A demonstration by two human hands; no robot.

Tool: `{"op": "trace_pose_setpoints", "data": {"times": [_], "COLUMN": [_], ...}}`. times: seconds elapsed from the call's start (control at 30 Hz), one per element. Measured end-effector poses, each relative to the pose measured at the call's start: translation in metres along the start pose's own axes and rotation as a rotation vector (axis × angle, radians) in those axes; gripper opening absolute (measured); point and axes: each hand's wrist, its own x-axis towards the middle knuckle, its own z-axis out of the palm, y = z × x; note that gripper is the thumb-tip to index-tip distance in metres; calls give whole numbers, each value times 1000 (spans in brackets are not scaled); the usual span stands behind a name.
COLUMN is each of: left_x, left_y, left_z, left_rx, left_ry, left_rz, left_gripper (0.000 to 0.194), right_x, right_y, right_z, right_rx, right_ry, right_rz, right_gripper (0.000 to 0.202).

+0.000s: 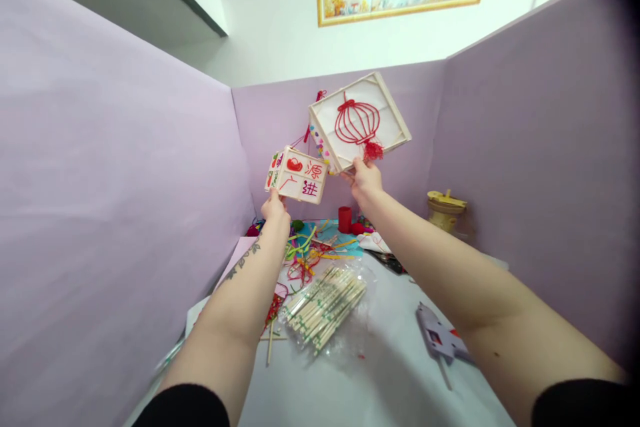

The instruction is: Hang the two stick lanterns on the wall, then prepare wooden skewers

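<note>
Both arms reach up and forward, each hand gripping a handmade box lantern. My left hand has its fingers closed on the lower edge of a smaller lantern, a wooden-framed box with red and purple characters and a red shape on its front. My right hand grips the bottom edge of a larger, tilted lantern. On its white face is a red lantern outline with a red tassel, and colored dots run along its left side. Red cord hangs behind and between the two boxes.
A clear bag of wooden chopsticks lies on the white table. Behind it are tangled colored strips and a red cylinder. A glue gun rests at right, near a yellow-topped container. Purple panels enclose the table.
</note>
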Motion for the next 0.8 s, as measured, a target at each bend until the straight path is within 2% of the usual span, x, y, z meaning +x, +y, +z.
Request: {"op": "trace_pose_setpoints", "data": {"times": [0.13, 0.4, 0.67, 0.8], "left_x": [4, 18, 38, 42], "left_y": [17, 30, 29, 24], "left_z": [1, -10, -17, -21], "left_rx": [-32, -33, 24, 61], "left_ry": [62, 57, 40, 20], "left_rz": [-49, -135, -209, -235], "left_gripper": [17, 15, 16, 6], "right_x": [1, 5, 2, 4], "right_y": [-2, -1, 3, 10], "right_z": [0, -9, -9, -11], "right_rx": [-20, -48, -34, -30], "right_ry": [1, -4, -4, 4], "right_rz": [-7, -1, -12, 1], "right_gripper": [2, 2, 3, 2]}}
